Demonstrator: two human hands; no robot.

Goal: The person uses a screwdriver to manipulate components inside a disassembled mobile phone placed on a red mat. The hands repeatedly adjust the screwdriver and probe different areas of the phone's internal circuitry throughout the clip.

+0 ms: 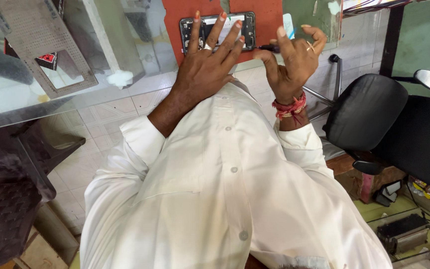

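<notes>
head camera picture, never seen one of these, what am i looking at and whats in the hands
The camera sits on a person's head and looks down, so you see their own white shirt and two bare hands. No machine is involved. The left hand lies with fingers spread on an opened phone, which rests on a red mat on a glass table. The right hand pinches a thin dark tool, its tip at the phone's edge. A perforated grey plate lies to the left on the glass. A black office chair stands to the right.
</notes>
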